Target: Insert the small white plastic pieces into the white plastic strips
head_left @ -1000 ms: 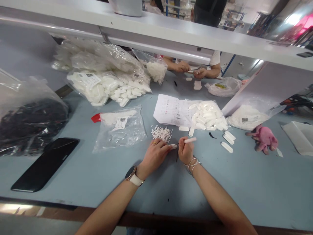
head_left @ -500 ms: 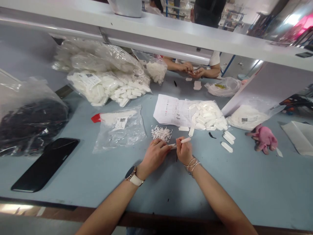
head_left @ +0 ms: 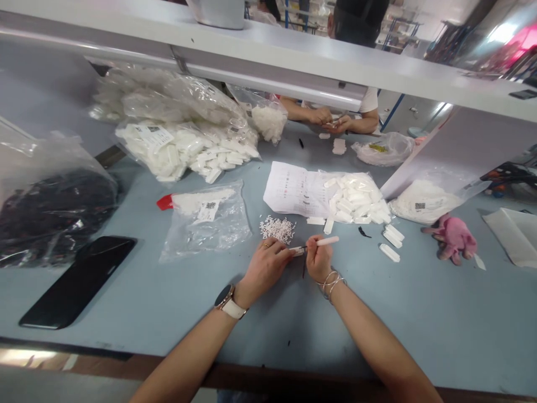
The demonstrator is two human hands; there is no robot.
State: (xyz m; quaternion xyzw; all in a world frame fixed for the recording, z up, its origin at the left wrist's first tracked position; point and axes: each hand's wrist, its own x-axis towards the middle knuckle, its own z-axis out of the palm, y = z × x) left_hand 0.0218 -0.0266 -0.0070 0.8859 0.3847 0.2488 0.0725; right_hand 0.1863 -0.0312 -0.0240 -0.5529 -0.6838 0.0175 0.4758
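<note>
Left hand (head_left: 266,266) pinches a small white plastic piece (head_left: 298,252), well in from the near edge of the desk (head_left: 268,350), beside heaped white bits (head_left: 277,229); presumably light, stiff, slightly slippery, best held by its long sides. Right hand (head_left: 319,260) grips a white-handled tool (head_left: 329,241) at it.

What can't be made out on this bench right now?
- Head view: one end of the small white part, hidden under the left hand.
- Head view: the middle of the white-handled tool, covered by the right hand.
- Head view: the print on the paper sheet, too small to read.
- Head view: the dark contents of the left bag, blurred behind cloudy plastic.
</note>
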